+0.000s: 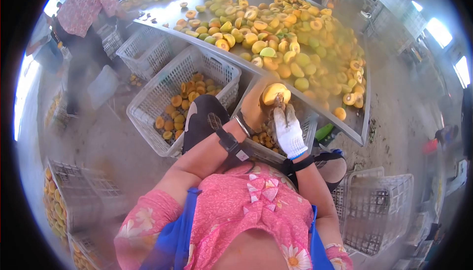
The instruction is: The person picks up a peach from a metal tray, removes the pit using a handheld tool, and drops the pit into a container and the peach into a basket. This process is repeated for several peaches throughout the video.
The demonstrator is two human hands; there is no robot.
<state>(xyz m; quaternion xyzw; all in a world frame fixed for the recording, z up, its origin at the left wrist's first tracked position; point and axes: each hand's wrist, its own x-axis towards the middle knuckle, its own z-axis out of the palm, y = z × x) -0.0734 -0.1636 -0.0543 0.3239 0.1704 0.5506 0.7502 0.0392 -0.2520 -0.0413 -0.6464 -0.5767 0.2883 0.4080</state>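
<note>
My left hand (256,105), with a bracelet and a dark wristband behind it, grips a halved yellow peach (272,92), cut face up. My right hand (288,129) wears a white glove. Its fingers are closed around a small dark tool (279,101) whose tip touches the pit area of the peach half; the tool's exact kind is hard to make out. Below both hands, between my knees, a white crate (308,131) holds small brownish pieces and some orange fruit, partly hidden by my hands.
A metal table (357,131) heaped with halved peaches (256,28) lies in front. At the left stands a white crate (148,107) with orange peach halves, and another crate (143,53) behind it. Stacked crates (379,211) stand at the right. Another person (86,4) is at the upper left.
</note>
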